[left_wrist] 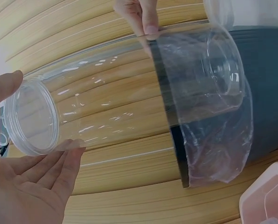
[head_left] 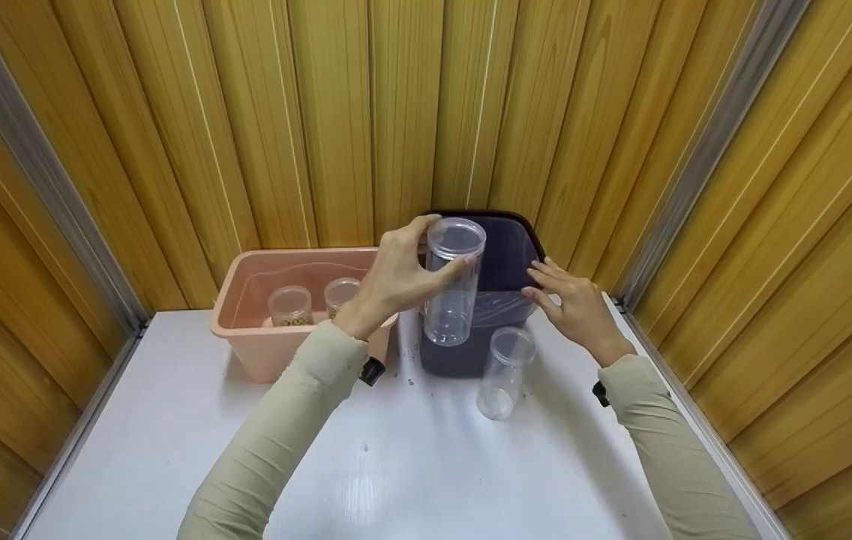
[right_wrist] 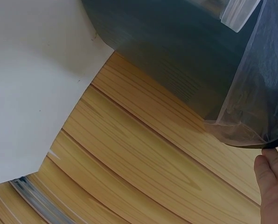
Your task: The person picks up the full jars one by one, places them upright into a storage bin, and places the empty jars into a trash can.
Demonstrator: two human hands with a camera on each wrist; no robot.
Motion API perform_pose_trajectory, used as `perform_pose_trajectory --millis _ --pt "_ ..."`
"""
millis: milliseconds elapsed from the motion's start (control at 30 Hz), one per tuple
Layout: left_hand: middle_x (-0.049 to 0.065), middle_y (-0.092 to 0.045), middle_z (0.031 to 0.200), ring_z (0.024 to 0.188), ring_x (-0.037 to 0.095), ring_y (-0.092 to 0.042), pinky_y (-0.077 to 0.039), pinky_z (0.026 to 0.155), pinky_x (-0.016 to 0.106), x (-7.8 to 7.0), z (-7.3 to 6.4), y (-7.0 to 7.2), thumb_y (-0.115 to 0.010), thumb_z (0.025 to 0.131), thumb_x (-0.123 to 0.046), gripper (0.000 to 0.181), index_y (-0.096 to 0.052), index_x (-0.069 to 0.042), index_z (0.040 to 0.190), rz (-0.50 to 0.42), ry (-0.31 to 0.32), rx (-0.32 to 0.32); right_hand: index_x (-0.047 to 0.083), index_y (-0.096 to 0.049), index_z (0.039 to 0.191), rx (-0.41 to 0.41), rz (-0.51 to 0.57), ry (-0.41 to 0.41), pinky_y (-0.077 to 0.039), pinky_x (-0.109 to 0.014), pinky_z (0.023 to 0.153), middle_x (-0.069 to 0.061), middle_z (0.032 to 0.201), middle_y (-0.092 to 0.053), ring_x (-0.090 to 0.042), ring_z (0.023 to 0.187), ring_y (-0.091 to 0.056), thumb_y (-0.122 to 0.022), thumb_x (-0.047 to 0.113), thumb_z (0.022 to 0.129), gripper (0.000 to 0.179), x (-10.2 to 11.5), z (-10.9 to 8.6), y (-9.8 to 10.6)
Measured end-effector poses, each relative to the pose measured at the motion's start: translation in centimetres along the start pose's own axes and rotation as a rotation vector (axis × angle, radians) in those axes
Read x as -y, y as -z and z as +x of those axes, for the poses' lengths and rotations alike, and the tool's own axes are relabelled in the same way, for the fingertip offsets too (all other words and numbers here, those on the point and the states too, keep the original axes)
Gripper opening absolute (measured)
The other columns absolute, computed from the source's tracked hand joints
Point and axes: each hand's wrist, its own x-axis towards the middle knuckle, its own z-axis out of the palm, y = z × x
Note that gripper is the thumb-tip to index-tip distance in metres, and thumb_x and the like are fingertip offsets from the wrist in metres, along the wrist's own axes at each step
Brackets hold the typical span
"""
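Jar (head_left: 451, 311) glossy clear plastic; bin (head_left: 445, 364) matt; walls (head_left: 403, 112) wood-grained.

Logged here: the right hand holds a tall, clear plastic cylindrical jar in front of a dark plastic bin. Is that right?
No: the head view shows the left hand holding the tall, clear plastic cylindrical jar; the right hand is at the rim of the dark plastic bin. The rest stands.
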Motion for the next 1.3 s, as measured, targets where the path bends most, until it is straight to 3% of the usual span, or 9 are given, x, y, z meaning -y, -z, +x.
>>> perform_pose_trajectory --millis 433,700,900,1300 --pt "0.011 -0.076 0.123 0.107 0.019 -0.076 -0.062 0.093 0.032 -1.3 3.0 2.0 -0.081 0.092 -0.051 0.076 -0.06 0.0 0.143 -0.063 0.024 -0.01 0.003 -0.073 0.136 0.022 -0.011 -0.011 -0.053 -0.058 0.109 -0.015 0.143 -0.069 -0.037 0.139 -0.061 -0.073 0.03 0.102 0.043 0.3 -0.4 0.0" --pt "0.011 -0.076 0.121 0.101 0.019 -0.074 -0.061 0.087 0.032 -2.3 4.5 2.6 -0.08 0.092 -0.053 0.078 -0.059 0.0 0.145 -0.041 0.0 -0.016 0.005 -0.072 0.138 0.032 0.01 -0.036 -0.052 -0.057 0.112 -0.014 0.144 -0.068 -0.038 0.142 -0.059 -0.073 0.03 0.103 0.043 0.3 -0.6 -0.1" --pt "0.011 -0.077 0.118 0.095 0.019 -0.072 -0.056 0.077 0.027 -2.0 5.8 2.0 -0.081 0.092 -0.051 0.075 -0.06 0.0 0.142 -0.006 -0.043 -0.045 0.006 -0.071 0.139 0.041 0.003 -0.039 -0.051 -0.056 0.113 -0.014 0.145 -0.068 -0.036 0.143 -0.058 -0.071 0.032 0.104 0.044 0.3 -0.5 -0.2" --pt "0.016 -0.076 0.12 0.103 0.021 -0.075 -0.062 0.085 0.031 0.5 7.5 -0.9 -0.083 0.091 -0.048 0.076 -0.059 0.004 0.142 -0.046 -0.04 -0.189 0.003 -0.071 0.138 0.036 0.008 -0.034 -0.051 -0.058 0.112 -0.015 0.145 -0.067 -0.037 0.142 -0.058 -0.072 0.031 0.103 0.044 0.6 -0.6 -0.1"
